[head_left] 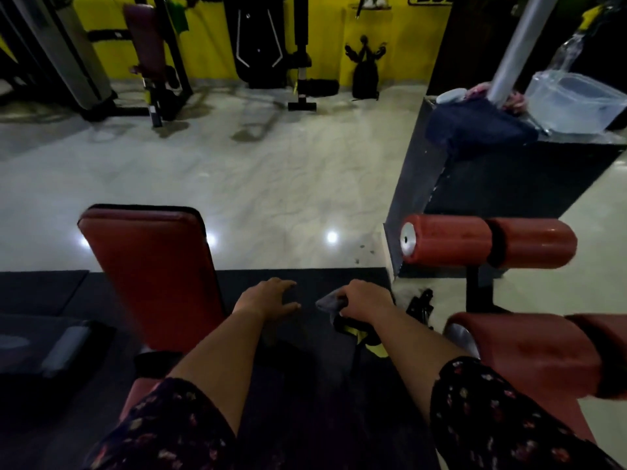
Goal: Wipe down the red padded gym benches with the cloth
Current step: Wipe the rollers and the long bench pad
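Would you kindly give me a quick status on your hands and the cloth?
Right hand grips grey cloth. Left hand open, empty. Both off the red bench pad, over the dark mat. Nothing blocking the pad.

a pale glossy tiled floor (258,171) carries dark rubber mats (44,290) along the near edge. a red padded bench (152,266) stands on the matting. gym machines (152,62) stand on the tiles by the far wall. a black block (492,184) sits right, bearing a clear plastic container (576,106).
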`<state>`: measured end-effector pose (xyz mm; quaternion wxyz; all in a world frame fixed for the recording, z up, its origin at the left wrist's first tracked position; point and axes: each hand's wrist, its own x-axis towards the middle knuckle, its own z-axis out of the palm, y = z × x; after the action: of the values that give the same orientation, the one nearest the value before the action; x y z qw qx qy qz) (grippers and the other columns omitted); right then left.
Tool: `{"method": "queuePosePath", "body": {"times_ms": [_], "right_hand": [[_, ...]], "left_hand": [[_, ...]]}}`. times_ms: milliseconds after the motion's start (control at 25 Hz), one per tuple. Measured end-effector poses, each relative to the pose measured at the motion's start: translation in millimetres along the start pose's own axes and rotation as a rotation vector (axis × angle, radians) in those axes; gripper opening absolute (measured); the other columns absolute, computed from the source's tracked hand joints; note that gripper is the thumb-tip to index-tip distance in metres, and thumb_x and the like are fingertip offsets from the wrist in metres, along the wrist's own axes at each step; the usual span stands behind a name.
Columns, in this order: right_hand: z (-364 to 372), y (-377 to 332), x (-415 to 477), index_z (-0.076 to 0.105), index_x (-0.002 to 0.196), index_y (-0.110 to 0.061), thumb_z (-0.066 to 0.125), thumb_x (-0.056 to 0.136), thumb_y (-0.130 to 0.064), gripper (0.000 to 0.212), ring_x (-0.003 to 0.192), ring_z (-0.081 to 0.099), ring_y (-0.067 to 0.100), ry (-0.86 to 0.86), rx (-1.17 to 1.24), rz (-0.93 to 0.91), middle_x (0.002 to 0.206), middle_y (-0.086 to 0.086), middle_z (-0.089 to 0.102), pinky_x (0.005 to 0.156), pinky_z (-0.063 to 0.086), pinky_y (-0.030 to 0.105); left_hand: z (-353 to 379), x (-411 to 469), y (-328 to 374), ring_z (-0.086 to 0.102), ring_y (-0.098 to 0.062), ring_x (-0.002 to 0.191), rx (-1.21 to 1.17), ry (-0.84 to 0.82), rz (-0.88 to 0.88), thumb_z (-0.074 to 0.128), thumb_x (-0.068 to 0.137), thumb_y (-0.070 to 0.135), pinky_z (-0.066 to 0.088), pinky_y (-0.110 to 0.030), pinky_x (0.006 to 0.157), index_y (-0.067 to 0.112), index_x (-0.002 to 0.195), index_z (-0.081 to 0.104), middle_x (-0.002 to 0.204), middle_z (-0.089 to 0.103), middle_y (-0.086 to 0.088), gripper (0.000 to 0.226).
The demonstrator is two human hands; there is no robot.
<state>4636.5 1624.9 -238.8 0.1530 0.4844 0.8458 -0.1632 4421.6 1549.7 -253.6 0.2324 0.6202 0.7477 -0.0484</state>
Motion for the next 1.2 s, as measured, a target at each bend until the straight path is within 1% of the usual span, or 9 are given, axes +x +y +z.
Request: {"method": "queuePosePath", "body": {"times_ms": [200, 320, 440, 560, 720, 840, 960, 1080, 1200], "right_hand": [[-33, -13, 84, 0.057, 0.129, -0.032, 0.061, 0.085, -0.039, 0.045, 0.111, 0.058, 0.027, 0.012, -0.035, -0.021, 0.124, 0.001, 0.055, 0.087, 0.052, 0.041], [-64, -18, 136, 0.054, 0.134, -0.036, 0.059, 0.088, -0.035, 0.046, 0.114, 0.057, 0.029, 0.023, -0.057, -0.001, 0.128, 0.003, 0.052, 0.088, 0.050, 0.041], [-93, -15, 176, 0.053, 0.135, -0.038, 0.057, 0.091, -0.030, 0.045, 0.116, 0.056, 0.029, 0.023, -0.067, 0.017, 0.131, 0.003, 0.051, 0.090, 0.048, 0.040], [-115, -15, 213, 0.052, 0.137, -0.038, 0.057, 0.091, -0.031, 0.046, 0.116, 0.056, 0.028, 0.063, -0.031, 0.065, 0.133, 0.003, 0.050, 0.088, 0.048, 0.039], [-133, -18, 249, 0.051, 0.138, -0.037, 0.057, 0.092, -0.034, 0.047, 0.119, 0.053, 0.029, 0.042, -0.039, 0.063, 0.134, 0.004, 0.049, 0.091, 0.047, 0.039], [-148, -19, 283, 0.052, 0.137, -0.034, 0.058, 0.090, -0.036, 0.048, 0.119, 0.052, 0.030, 0.058, -0.039, 0.053, 0.133, 0.004, 0.049, 0.091, 0.047, 0.040], [-160, -14, 327, 0.053, 0.135, -0.031, 0.059, 0.089, -0.040, 0.048, 0.118, 0.053, 0.029, 0.034, -0.054, 0.063, 0.132, 0.003, 0.049, 0.090, 0.047, 0.040], [-176, -9, 379, 0.056, 0.132, -0.033, 0.061, 0.086, -0.040, 0.047, 0.113, 0.056, 0.027, 0.030, -0.048, 0.057, 0.129, 0.001, 0.053, 0.085, 0.048, 0.037], [-204, 3, 448, 0.055, 0.133, -0.033, 0.061, 0.087, -0.041, 0.047, 0.115, 0.056, 0.027, 0.052, -0.036, 0.003, 0.129, 0.001, 0.052, 0.085, 0.047, 0.036]], "left_hand": [[-44, 79, -28, 0.043, -0.024, 0.134, -0.021, 0.007, 0.052, 0.053, 0.093, 0.058, 0.040, -0.044, 0.107, 0.034, 0.150, 0.034, 0.151, 0.039, 0.000, 0.064], [-76, 134, -46, 0.045, -0.022, 0.132, -0.026, 0.006, 0.092, 0.053, 0.095, 0.054, 0.042, -0.042, 0.106, 0.034, 0.149, 0.036, 0.150, 0.040, 0.002, 0.060], [-109, 179, -59, 0.044, -0.021, 0.133, -0.001, 0.013, 0.109, 0.053, 0.095, 0.055, 0.043, -0.042, 0.105, 0.035, 0.150, 0.033, 0.150, 0.041, 0.003, 0.061], [-135, 220, -73, 0.045, -0.021, 0.133, 0.015, 0.037, 0.117, 0.053, 0.094, 0.056, 0.043, -0.042, 0.104, 0.035, 0.150, 0.034, 0.149, 0.042, 0.002, 0.063], [-150, 256, -86, 0.047, -0.021, 0.130, 0.067, 0.039, 0.157, 0.052, 0.094, 0.057, 0.046, -0.042, 0.102, 0.035, 0.150, 0.033, 0.148, 0.044, 0.002, 0.063], [-166, 282, -98, 0.047, -0.021, 0.130, 0.071, 0.051, 0.147, 0.052, 0.094, 0.057, 0.046, -0.041, 0.102, 0.036, 0.150, 0.033, 0.147, 0.044, 0.004, 0.062], [-180, 315, -108, 0.047, -0.020, 0.131, 0.087, 0.043, 0.130, 0.052, 0.094, 0.057, 0.045, -0.041, 0.102, 0.036, 0.150, 0.034, 0.147, 0.044, 0.004, 0.062], [-197, 353, -121, 0.047, -0.019, 0.130, 0.089, 0.038, 0.096, 0.052, 0.094, 0.057, 0.045, -0.040, 0.103, 0.036, 0.150, 0.034, 0.147, 0.044, 0.005, 0.063], [-221, 410, -132, 0.046, -0.019, 0.131, 0.099, 0.050, 0.046, 0.051, 0.094, 0.058, 0.044, -0.040, 0.104, 0.035, 0.150, 0.033, 0.148, 0.043, 0.004, 0.064]]}}
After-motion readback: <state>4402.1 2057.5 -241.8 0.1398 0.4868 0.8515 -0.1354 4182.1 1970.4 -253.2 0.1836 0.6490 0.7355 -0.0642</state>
